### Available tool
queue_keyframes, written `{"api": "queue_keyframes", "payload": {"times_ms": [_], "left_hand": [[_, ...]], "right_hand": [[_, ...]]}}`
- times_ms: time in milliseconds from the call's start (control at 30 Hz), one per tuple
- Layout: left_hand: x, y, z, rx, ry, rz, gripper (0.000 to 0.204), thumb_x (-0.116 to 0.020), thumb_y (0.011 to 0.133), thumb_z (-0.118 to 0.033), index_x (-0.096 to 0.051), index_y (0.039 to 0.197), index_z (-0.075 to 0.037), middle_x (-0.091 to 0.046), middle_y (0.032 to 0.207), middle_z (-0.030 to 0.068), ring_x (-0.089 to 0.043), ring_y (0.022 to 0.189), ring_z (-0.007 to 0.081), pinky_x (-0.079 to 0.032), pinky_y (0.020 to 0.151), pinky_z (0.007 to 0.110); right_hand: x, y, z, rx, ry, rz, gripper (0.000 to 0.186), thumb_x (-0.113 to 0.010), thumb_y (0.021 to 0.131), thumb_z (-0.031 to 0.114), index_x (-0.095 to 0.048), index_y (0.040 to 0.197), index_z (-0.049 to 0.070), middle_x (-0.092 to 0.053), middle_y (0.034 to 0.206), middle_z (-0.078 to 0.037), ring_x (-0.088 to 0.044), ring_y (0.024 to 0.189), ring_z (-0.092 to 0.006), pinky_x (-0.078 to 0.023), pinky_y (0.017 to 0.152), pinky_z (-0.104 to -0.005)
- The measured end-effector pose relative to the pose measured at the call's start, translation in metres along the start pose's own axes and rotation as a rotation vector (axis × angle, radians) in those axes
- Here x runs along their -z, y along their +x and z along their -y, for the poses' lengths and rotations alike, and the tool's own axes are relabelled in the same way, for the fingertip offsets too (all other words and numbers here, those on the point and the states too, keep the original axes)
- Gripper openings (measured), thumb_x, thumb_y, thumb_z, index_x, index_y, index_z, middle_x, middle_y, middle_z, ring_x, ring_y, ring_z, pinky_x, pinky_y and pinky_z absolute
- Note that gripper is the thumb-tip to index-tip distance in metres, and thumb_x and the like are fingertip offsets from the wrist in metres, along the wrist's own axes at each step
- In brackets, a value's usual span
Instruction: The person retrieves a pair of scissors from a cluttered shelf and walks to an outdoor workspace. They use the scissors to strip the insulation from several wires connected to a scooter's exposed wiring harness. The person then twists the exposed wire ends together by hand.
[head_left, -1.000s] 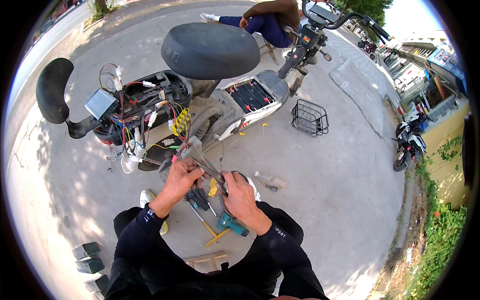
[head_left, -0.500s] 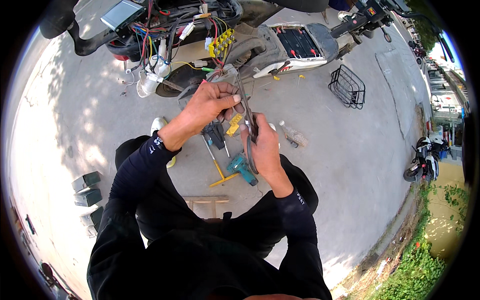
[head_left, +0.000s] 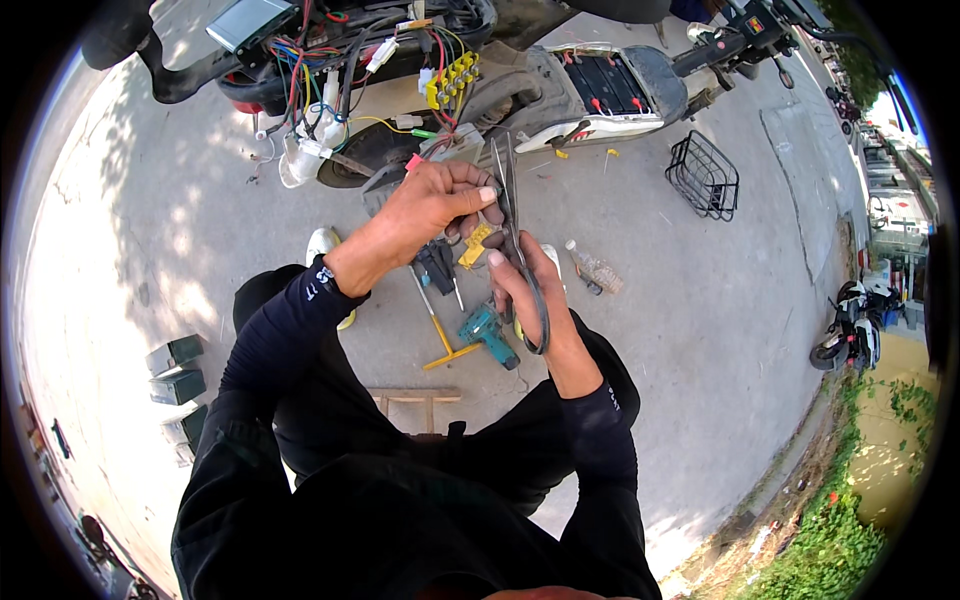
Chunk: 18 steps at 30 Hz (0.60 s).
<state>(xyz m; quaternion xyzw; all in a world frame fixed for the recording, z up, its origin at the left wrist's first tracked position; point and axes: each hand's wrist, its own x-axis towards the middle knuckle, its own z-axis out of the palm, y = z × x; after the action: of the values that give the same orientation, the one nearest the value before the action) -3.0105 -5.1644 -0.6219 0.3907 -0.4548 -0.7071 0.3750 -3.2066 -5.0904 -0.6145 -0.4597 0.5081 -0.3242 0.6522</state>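
Note:
My right hand [head_left: 540, 295] is closed round a pair of dark scissors [head_left: 541, 325]. Their blades point away from me and stand slightly apart. Just left of the blades, my left hand [head_left: 432, 205] is closed in a pinch, thumb against fingers. What it pinches is too small to make out. Beyond that hand, wires run up from a pinkish-red piece [head_left: 414, 161] and a grey part towards a yellow terminal block [head_left: 453, 80] on the electric scooter. Below my hands lie a yellow piece [head_left: 474, 247], a black tool [head_left: 434, 266] and a teal power drill [head_left: 488, 335].
The scooter's opened body [head_left: 590, 85] with batteries and loose wiring stretches across the far side. A black wire basket [head_left: 703, 175] and a plastic bottle [head_left: 598, 270] lie to the right. A yellow T-handle tool [head_left: 441, 337] is near my feet. Dark battery blocks [head_left: 177, 387] sit at left.
The scissors have turned and their blades have parted, with the handle loop now lower and further right. My right hand has shifted slightly right; the left keeps its pinch.

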Motion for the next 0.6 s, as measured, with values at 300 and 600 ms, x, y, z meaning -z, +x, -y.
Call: {"api": "queue_keyframes", "payload": {"times_ms": [300, 600], "left_hand": [[-0.007, 0.000, -0.001, -0.084, -0.004, -0.093, 0.023, -0.067, 0.097, -0.018, -0.056, 0.109, -0.001, -0.074, 0.087, 0.0104, -0.055, 0.056, 0.0059, -0.038, 0.049, 0.021], [-0.008, 0.007, -0.005, -0.049, 0.027, -0.135, 0.022, -0.069, 0.096, -0.016, -0.055, 0.104, -0.001, -0.075, 0.088, 0.0108, -0.059, 0.056, 0.0073, -0.043, 0.048, 0.021]], "right_hand": [[0.011, 0.000, -0.029, 0.151, -0.177, -0.201, 0.033, -0.060, 0.103, 0.027, -0.055, 0.123, 0.001, -0.055, 0.082, 0.000, -0.050, 0.068, -0.0078, -0.046, 0.061, -0.0251], [0.014, 0.001, 0.001, 0.513, -0.982, -0.527, 0.043, -0.074, 0.087, 0.011, -0.054, 0.124, 0.004, -0.061, 0.097, -0.019, -0.063, 0.089, -0.0380, -0.050, 0.073, -0.0480]]}}
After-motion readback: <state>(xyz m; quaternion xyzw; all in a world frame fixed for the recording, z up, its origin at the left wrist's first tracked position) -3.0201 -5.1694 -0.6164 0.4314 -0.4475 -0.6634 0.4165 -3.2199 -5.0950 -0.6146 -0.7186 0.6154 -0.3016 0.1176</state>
